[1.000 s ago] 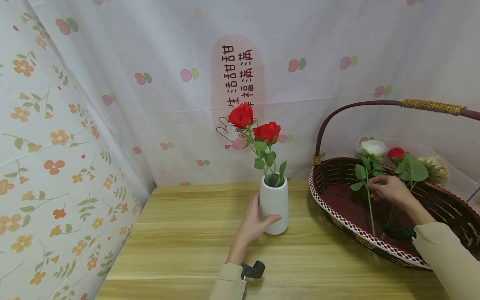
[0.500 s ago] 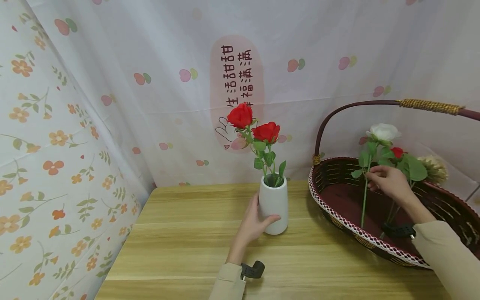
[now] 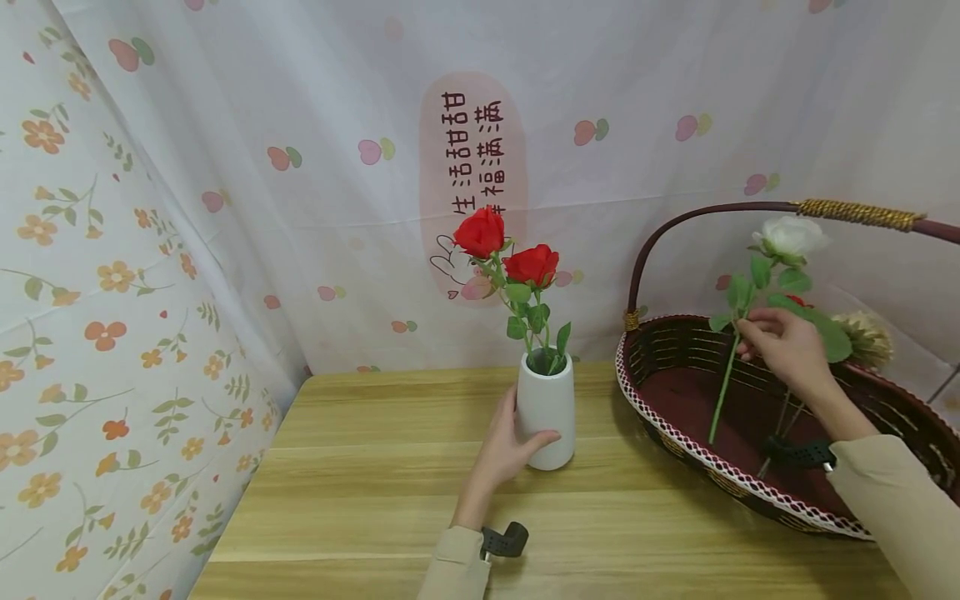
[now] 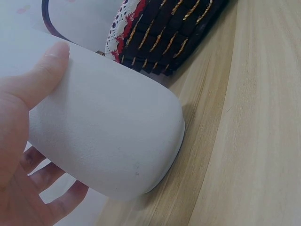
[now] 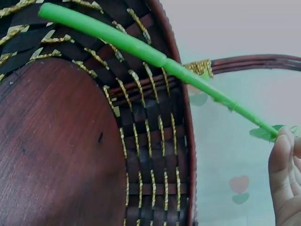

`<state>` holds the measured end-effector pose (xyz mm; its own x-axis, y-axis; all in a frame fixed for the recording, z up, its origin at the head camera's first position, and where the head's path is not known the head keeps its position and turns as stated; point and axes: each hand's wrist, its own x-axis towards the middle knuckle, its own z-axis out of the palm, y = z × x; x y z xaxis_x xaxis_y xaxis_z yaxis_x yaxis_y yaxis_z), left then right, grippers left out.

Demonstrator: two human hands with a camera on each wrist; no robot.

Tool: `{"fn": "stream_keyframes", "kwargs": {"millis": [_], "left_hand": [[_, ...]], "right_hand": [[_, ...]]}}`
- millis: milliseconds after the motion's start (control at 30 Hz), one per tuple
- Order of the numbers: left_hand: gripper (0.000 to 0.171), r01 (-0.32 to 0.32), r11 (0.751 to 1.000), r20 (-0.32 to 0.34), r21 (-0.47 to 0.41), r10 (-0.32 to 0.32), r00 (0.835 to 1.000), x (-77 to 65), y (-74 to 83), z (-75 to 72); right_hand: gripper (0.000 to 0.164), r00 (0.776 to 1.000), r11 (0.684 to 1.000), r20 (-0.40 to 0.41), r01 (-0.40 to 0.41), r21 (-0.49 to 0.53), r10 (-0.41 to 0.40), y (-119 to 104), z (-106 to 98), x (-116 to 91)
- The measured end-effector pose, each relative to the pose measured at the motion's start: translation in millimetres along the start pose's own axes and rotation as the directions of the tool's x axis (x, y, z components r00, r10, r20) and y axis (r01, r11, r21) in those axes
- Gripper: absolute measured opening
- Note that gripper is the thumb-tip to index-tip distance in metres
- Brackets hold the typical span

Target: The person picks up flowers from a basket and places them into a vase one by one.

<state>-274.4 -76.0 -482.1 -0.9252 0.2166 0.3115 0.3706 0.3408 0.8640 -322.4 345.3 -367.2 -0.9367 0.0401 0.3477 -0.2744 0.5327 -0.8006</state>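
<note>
A white vase (image 3: 547,408) stands upright on the wooden table, holding two red roses (image 3: 532,265) with green leaves. My left hand (image 3: 506,442) grips the vase from its left side, thumb across the front; in the left wrist view the fingers (image 4: 70,200) curl behind it. Over the basket, my right hand (image 3: 783,346) pinches the stem of a white rose (image 3: 791,237) between thumb and fingertips. The rose tilts, its bloom to the upper right. In the right wrist view its bare green stem (image 5: 127,44) points across the basket, while the bloom is out of frame.
A dark woven basket (image 3: 693,454) with white-red lace trim stands on the table's right side, its arched handle (image 3: 712,208) rising above. Inside, another red rose, partly hidden, and a pale beige flower (image 3: 866,340) lean on the back rim. A patterned curtain (image 3: 337,192) hangs behind.
My right hand has lifted the white rose up from the basket's back rim, its bloom swinging up and right and the stem end rising. My left hand and the vase have stayed put.
</note>
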Motion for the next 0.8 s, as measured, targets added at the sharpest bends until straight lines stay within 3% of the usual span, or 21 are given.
{"fn": "stream_keyframes", "kwargs": {"millis": [300,800], "left_hand": [[0.096,0.005,1.0,0.005,0.008,-0.005,1.0,0.1,-0.5,-0.2],[0.095,-0.005,1.0,0.003,0.004,0.005,1.0,-1.2,1.4,-0.7]], "right_hand": [[0.024,0.998,0.994,-0.045,0.048,0.097,-0.044,-14,0,3],[0.028,0.997,0.987,-0.072,0.017,0.158,-0.006,-45,15,-3]]}}
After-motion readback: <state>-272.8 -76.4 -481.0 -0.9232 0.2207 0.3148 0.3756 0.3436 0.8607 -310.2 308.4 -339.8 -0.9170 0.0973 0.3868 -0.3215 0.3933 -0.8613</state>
